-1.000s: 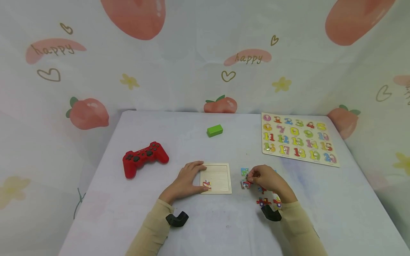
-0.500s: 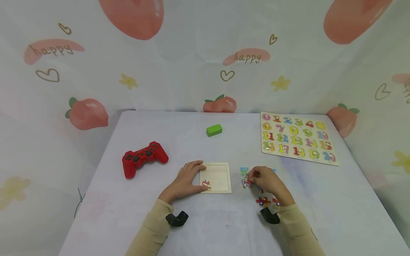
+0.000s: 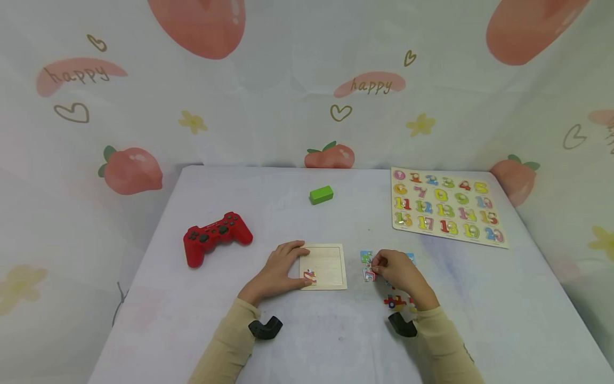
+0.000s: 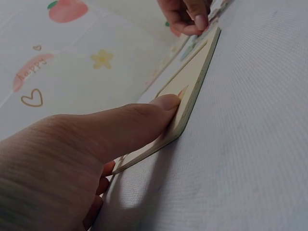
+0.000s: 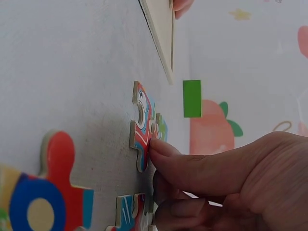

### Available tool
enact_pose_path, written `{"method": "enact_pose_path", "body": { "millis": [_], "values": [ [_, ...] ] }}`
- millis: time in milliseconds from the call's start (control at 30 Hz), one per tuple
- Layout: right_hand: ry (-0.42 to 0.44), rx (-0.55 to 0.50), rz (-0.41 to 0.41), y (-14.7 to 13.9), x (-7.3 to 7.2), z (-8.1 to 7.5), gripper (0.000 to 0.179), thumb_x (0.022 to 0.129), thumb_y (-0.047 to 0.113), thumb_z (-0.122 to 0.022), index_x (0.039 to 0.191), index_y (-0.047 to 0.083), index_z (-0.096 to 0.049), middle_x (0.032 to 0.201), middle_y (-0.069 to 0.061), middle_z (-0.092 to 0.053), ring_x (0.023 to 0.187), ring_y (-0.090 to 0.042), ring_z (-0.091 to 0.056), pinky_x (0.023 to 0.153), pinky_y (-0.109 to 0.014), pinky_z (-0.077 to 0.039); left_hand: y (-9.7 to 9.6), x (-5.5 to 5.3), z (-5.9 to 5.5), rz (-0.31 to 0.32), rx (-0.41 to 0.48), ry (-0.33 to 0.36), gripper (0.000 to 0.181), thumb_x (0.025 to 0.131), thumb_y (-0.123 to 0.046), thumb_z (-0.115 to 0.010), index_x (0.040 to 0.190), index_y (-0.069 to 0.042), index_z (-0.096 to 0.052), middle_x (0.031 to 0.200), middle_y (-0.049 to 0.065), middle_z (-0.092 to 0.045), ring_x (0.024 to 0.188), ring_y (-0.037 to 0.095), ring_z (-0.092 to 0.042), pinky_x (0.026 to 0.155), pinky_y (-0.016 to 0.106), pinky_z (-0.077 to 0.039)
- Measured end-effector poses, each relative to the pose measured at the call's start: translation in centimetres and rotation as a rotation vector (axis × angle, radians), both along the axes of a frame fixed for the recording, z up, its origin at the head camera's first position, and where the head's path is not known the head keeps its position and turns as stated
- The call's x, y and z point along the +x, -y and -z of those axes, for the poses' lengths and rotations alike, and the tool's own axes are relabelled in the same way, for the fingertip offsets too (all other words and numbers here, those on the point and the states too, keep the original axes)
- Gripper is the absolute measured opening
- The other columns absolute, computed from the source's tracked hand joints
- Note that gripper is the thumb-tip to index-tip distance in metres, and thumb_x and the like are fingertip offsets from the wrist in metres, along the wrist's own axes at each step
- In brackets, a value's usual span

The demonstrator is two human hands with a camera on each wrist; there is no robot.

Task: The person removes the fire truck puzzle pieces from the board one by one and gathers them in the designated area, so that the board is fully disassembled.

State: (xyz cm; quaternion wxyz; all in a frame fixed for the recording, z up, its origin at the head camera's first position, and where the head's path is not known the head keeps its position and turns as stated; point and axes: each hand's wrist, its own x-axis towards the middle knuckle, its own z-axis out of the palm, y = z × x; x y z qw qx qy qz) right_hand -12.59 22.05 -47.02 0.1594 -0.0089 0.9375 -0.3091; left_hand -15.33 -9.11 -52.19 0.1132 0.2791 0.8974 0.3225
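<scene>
My left hand (image 3: 278,269) grips the left side of a square wooden puzzle tray (image 3: 331,266), with its thumb on the near-left corner. One small picture piece (image 3: 309,276) lies in that corner of the tray, partly under the thumb. To the right, my right hand (image 3: 400,271) pinches the edge of a red, white and blue puzzle piece (image 5: 140,125) at table level. The right wrist view shows the thumb against this piece; the other fingertips are partly hidden. Just beyond it lies a green and blue piece (image 3: 366,256).
More puzzle pieces lie under and near my right hand, including a red one with a wheel (image 3: 395,303). A red game controller (image 3: 218,237) is at the left, a green block (image 3: 321,195) at the back. The number board (image 3: 448,208) lies at the back right.
My right hand has shifted slightly toward me, and the piece at its fingertips has turned a little. The left hand and the tray have stayed in place.
</scene>
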Motion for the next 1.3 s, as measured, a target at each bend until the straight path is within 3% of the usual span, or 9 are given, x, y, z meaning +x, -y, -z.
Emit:
{"method": "enact_pose_path", "body": {
  "millis": [300,500,700,867,1000,1300],
  "values": [
    [-0.028,0.016,0.008,0.2,0.1,0.0,0.008,0.086,0.004,-0.067,0.082,0.006,-0.061,0.072,-0.003,-0.058,0.063,-0.016,-0.048,0.055,-0.028,-0.040,0.0,0.0,-0.1,0.007,0.000,-0.004,0.070,0.081,-0.046,-0.071,0.140,-0.018,-0.045,0.151,0.000,-0.032,0.139,0.021,-0.025,0.109,0.048,-0.026],
    [-0.070,0.084,0.013,1.2,0.1,-0.5,0.011,0.084,0.007,-0.071,0.083,0.007,-0.060,0.072,-0.002,-0.057,0.062,-0.015,-0.047,0.055,-0.028,-0.040,0.1,0.2,-0.3,0.019,-0.012,-0.006,0.071,0.082,-0.046,-0.069,0.142,-0.019,-0.042,0.152,-0.001,-0.030,0.140,0.021,-0.024,0.109,0.048,-0.026],
    [-0.153,0.069,-0.067,4.6,0.3,-1.1,0.011,0.082,0.003,-0.070,0.084,0.007,-0.061,0.074,-0.001,-0.056,0.064,-0.014,-0.048,0.058,-0.028,-0.042,0.3,0.0,-0.4,0.056,-0.011,0.003,0.085,0.077,-0.049,-0.073,0.147,-0.020,-0.034,0.154,0.000,-0.027,0.141,0.021,-0.023,0.110,0.049,-0.025],
    [-0.203,0.023,-0.167,8.2,0.7,-0.4,0.014,0.082,0.008,-0.073,0.091,0.007,-0.062,0.080,0.000,-0.056,0.071,-0.013,-0.051,0.064,-0.029,-0.045,0.5,-0.1,-0.1,0.080,-0.002,-0.016,0.102,0.068,-0.055,-0.080,0.149,-0.018,-0.030,0.154,0.002,-0.027,0.141,0.022,-0.023,0.110,0.051,-0.025],
    [-0.236,0.008,-0.226,10.2,1.0,0.3,0.021,0.081,0.011,-0.076,0.097,0.006,-0.062,0.085,-0.001,-0.056,0.076,-0.013,-0.053,0.068,-0.030,-0.047,0.6,-0.2,0.2,0.085,-0.015,-0.036,0.103,0.069,-0.055,-0.080,0.150,-0.016,-0.030,0.154,0.002,-0.027,0.141,0.022,-0.023,0.110,0.050,-0.026],
    [-0.237,-0.025,-0.216,11.7,1.2,0.6,0.014,0.082,0.012,-0.075,0.088,0.007,-0.063,0.082,0.001,-0.054,0.072,-0.011,-0.050,0.066,-0.026,-0.045,0.4,-0.1,0.1,0.059,-0.020,-0.027,0.107,0.069,-0.054,-0.079,0.151,-0.011,-0.026,0.154,0.002,-0.027,0.142,0.022,-0.022,0.110,0.049,-0.026]
  ]
}}
